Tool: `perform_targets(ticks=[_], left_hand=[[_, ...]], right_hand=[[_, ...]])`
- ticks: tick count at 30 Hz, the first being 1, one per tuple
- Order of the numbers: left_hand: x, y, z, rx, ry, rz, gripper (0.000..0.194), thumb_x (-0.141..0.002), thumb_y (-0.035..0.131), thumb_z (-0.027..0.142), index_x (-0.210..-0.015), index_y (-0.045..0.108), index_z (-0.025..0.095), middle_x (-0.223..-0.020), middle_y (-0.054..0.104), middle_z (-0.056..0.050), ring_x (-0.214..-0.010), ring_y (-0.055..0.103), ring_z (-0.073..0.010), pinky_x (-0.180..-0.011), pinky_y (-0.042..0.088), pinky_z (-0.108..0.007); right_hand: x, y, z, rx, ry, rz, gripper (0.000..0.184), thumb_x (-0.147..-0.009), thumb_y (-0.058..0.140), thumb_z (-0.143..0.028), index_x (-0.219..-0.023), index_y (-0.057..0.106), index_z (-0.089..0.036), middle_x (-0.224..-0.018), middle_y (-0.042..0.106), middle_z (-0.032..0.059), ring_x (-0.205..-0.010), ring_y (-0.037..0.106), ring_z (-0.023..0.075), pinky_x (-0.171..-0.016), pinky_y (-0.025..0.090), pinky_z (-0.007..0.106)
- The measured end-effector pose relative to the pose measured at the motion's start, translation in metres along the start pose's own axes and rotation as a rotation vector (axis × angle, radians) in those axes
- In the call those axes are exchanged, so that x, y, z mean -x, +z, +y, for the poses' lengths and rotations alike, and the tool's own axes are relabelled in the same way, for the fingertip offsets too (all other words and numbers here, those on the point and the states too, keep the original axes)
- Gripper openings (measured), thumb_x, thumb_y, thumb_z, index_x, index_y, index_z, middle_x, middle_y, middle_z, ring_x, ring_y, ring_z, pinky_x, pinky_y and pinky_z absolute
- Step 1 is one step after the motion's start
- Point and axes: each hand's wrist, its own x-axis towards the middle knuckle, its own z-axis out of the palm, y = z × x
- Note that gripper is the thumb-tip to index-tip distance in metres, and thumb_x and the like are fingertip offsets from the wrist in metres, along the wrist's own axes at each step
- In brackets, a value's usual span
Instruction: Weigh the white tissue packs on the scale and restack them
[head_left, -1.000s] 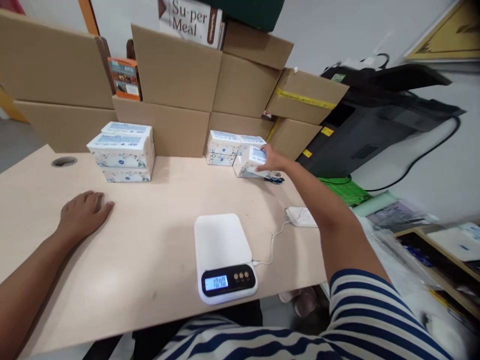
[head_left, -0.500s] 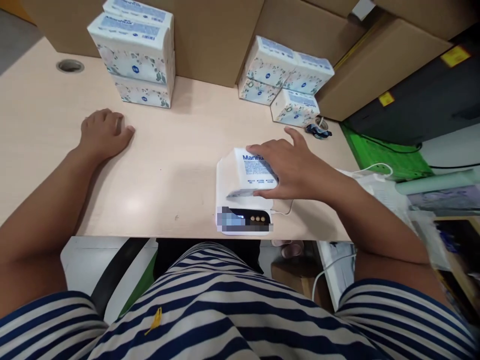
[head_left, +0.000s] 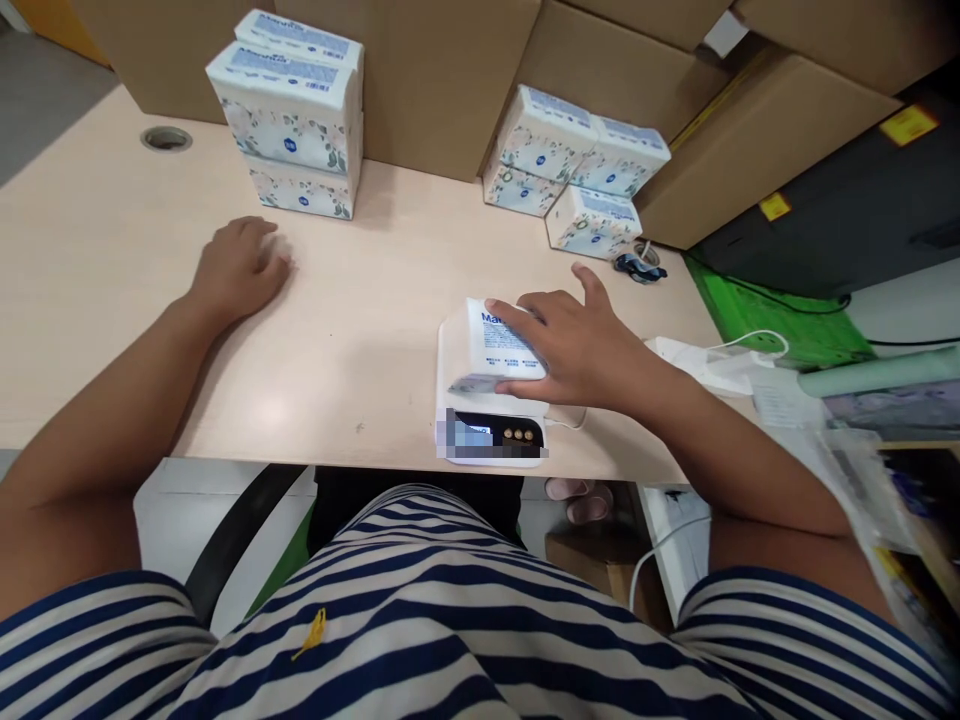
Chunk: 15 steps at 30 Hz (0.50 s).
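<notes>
My right hand [head_left: 574,345] grips a white tissue pack [head_left: 486,352] with blue print, thumb on its near side and fingers over the top and far side. The pack is on, or just over, a small white digital scale [head_left: 491,404] at the desk's near edge. Part of the scale's display is blurred out; three round buttons show beside it. My left hand [head_left: 238,270] is over the desk at left, palm down and holding nothing, its fingers loosely bent and thumb apart. Its fingertips are slightly smeared. A tall stack of tissue packs [head_left: 289,140] stands beyond it.
More tissue packs [head_left: 544,150] are stacked at the back right, before large cardboard boxes [head_left: 427,80]. A dark crumpled item [head_left: 639,268] lies beside them near a cable hole. A white power strip [head_left: 697,365] with cables is right of my forearm.
My left hand has moved right across the desk. My right hand keeps hold of the tissue pack, which has shifted slightly left on the scale. The view has shifted a little.
</notes>
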Motion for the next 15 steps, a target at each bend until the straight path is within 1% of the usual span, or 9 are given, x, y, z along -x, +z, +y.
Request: perform_targets(ticks=[2,3,4,6,8,10,12,14,15], left_hand=[[0.012,0.006,0.021,0.178,0.079,0.041,0.064,-0.111,0.059,0.041,-0.161,0.049,0.002,-0.169,0.054,-0.019,-0.158,0.049,-0.027,-0.137,0.035,-0.05],[0.021,0.011,0.034,0.288,0.118,0.053,0.068,-0.112,0.055,0.05,-0.163,0.045,0.005,-0.17,0.051,-0.02,-0.158,0.05,-0.0289,-0.135,0.038,-0.051],[0.031,0.016,0.048,0.393,0.17,0.029,0.076,-0.112,0.05,0.062,-0.166,0.042,0.009,-0.171,0.049,-0.02,-0.157,0.051,-0.031,-0.133,0.041,-0.052],[0.053,0.027,0.078,0.552,0.265,-0.08,0.09,-0.107,0.035,0.083,-0.172,0.033,0.021,-0.176,0.044,-0.017,-0.16,0.05,-0.0346,-0.127,0.049,-0.054],[0.072,0.036,0.108,0.621,0.301,-0.199,0.092,-0.104,0.021,0.091,-0.177,0.024,0.035,-0.183,0.034,-0.01,-0.167,0.042,-0.0377,-0.125,0.051,-0.058],[0.081,0.042,0.134,0.641,0.302,-0.244,0.09,-0.101,0.009,0.092,-0.179,0.016,0.046,-0.188,0.024,-0.003,-0.174,0.028,-0.0387,-0.127,0.048,-0.062],[0.081,0.045,0.155,0.667,0.274,-0.224,0.09,-0.099,0.0,0.094,-0.179,0.006,0.052,-0.19,0.016,0.003,-0.178,0.015,-0.0376,-0.13,0.041,-0.066],[0.075,0.049,0.168,0.706,0.232,-0.193,0.091,-0.096,-0.007,0.095,-0.177,-0.001,0.056,-0.19,0.01,0.006,-0.179,0.008,-0.0365,-0.131,0.036,-0.068],[0.072,0.052,0.172,0.723,0.224,-0.186,0.091,-0.094,-0.009,0.095,-0.177,-0.003,0.057,-0.19,0.007,0.008,-0.179,0.006,-0.0358,-0.131,0.034,-0.069]], right_hand=[[0.005,0.004,0.001,-0.028,0.004,0.044,0.1,-0.093,0.058,-0.089,-0.174,0.037,-0.035,-0.147,0.069,0.0142,-0.134,0.063,0.042,-0.131,0.01,0.088],[0.008,0.006,0.002,-0.049,0.006,0.063,0.099,-0.093,0.055,-0.091,-0.174,0.037,-0.036,-0.15,0.067,0.0133,-0.139,0.061,0.0424,-0.131,0.009,0.088],[0.01,0.008,0.004,-0.072,0.012,0.078,0.098,-0.094,0.053,-0.091,-0.174,0.037,-0.037,-0.152,0.066,0.0125,-0.142,0.059,0.0424,-0.131,0.008,0.089],[0.013,0.013,0.008,-0.12,0.029,0.089,0.094,-0.097,0.052,-0.089,-0.174,0.037,-0.038,-0.155,0.064,0.0115,-0.144,0.059,0.0419,-0.131,0.009,0.089],[0.014,0.015,0.011,-0.162,0.04,0.076,0.092,-0.098,0.053,-0.086,-0.175,0.038,-0.037,-0.156,0.063,0.0118,-0.143,0.061,0.0415,-0.132,0.01,0.089],[0.014,0.014,0.014,-0.2,0.036,0.064,0.095,-0.097,0.052,-0.089,-0.175,0.038,-0.037,-0.159,0.062,0.0123,-0.146,0.059,0.0429,-0.132,0.009,0.089],[0.016,0.011,0.017,-0.239,0.027,0.081,0.103,-0.092,0.048,-0.097,-0.175,0.037,-0.038,-0.165,0.057,0.0115,-0.155,0.051,0.0457,-0.132,0.004,0.089],[0.021,0.01,0.022,-0.287,0.029,0.134,0.109,-0.089,0.035,-0.104,-0.176,0.033,-0.04,-0.175,0.047,0.0087,-0.163,0.041,0.047,-0.133,0.002,0.088],[0.024,0.012,0.026,-0.314,0.039,0.182,0.11,-0.089,0.026,-0.105,-0.177,0.03,-0.04,-0.178,0.042,0.0074,-0.166,0.037,0.0464,-0.135,0.004,0.086]])
